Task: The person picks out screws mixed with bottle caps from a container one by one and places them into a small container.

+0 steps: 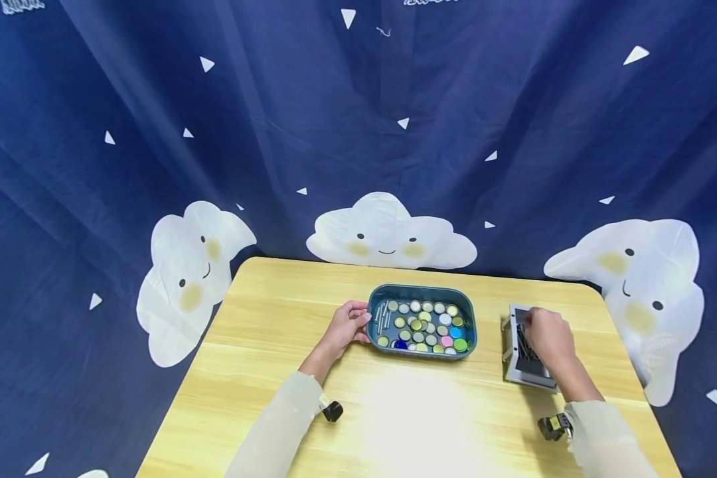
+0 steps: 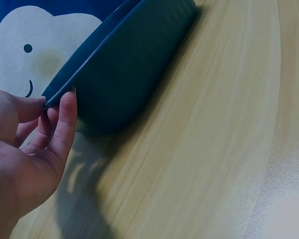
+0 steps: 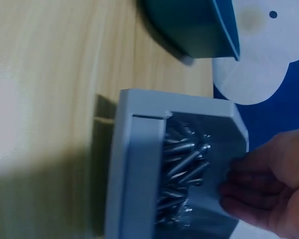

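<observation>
A dark teal tub [image 1: 421,355] stands on the table, and my left hand [image 1: 348,328] pinches its left rim. In the left wrist view the thumb and fingers of the left hand [image 2: 35,139] press on either side of the rim. Bottle caps [image 1: 418,325] in several colours lie inside, with several thin metal screws [image 1: 382,318] at the left end. My right hand [image 1: 551,337] is at a grey bin [image 1: 528,380] full of metal screws [image 3: 182,164]. Fingers of the right hand [image 3: 269,184] are bent over the bin's far side; I cannot tell whether they hold a screw.
A light wooden table [image 1: 263,312] carries the tub and the bin, with a gap between them. Behind it hangs a dark blue curtain [image 1: 358,133] with clouds and white triangles. Small wrist cameras [image 1: 332,411] sit on both sleeves.
</observation>
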Available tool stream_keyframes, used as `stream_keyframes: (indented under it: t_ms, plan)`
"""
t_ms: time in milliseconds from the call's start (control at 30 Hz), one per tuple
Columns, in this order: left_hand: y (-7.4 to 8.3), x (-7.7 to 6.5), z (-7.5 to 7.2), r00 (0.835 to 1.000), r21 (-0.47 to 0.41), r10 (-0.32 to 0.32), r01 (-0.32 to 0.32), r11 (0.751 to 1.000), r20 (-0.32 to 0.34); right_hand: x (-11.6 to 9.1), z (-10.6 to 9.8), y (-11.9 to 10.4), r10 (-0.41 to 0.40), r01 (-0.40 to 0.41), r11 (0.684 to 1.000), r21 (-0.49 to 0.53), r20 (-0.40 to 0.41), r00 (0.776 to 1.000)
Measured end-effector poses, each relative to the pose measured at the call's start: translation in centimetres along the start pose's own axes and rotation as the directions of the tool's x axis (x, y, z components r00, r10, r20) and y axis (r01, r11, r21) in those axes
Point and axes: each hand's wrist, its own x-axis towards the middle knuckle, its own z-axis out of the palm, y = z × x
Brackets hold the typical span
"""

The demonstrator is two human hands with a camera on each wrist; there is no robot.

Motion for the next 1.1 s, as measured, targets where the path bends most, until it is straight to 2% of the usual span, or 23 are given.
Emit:
stream_keyframes:
  t_ms: [200, 400, 500, 667, 733, 900, 1000, 1100]
  plan:
    - [-0.1, 0.0, 0.1, 1.000, 0.006, 0.005, -0.005, 1.000, 0.004, 0.4, -0.2, -0.9, -0.073, 0.077, 0.997, 0.031, -0.127, 0.989]
    - [-0.1, 0.1, 0.2, 1.000, 0.007, -0.001, 0.001, 1.000, -0.001, 1.6, -0.2, -2.3, -0.202, 0.218, 0.976, 0.029, -0.272, 0.941]
    - [0.0, 0.1, 0.2, 1.000, 0.006, -0.001, 0.001, 1.000, -0.003, 2.3, -0.2, -3.6, -0.263, 0.282, 0.959, 0.027, -0.285, 0.922]
    - [0.0, 0.2, 0.2, 1.000, 0.005, 0.004, -0.004, 1.000, -0.005, 3.3, 0.1, -6.3, -0.365, 0.388, 0.920, 0.055, -0.246, 0.898]
    - [-0.1, 0.2, 0.2, 1.000, 0.004, 0.005, -0.005, 1.000, -0.003, 3.6, 0.4, -7.3, -0.431, 0.456, 0.888, 0.055, -0.239, 0.870]
    - [-0.3, 0.3, 0.2, 1.000, 0.003, 0.008, -0.008, 1.000, 0.001, 4.0, 2.0, -9.5, -0.599, 0.622, 0.782, 0.034, -0.233, 0.766]
    - [-0.3, 0.2, 0.1, 1.000, -0.003, 0.014, -0.014, 1.000, -0.002, 4.0, 3.0, -10.6, -0.675, 0.691, 0.723, 0.011, -0.201, 0.710]
    - [-0.2, 0.1, 0.2, 1.000, -0.005, 0.015, -0.015, 1.000, 0.000, 4.0, 3.9, -11.6, -0.730, 0.737, 0.676, -0.019, -0.159, 0.665]
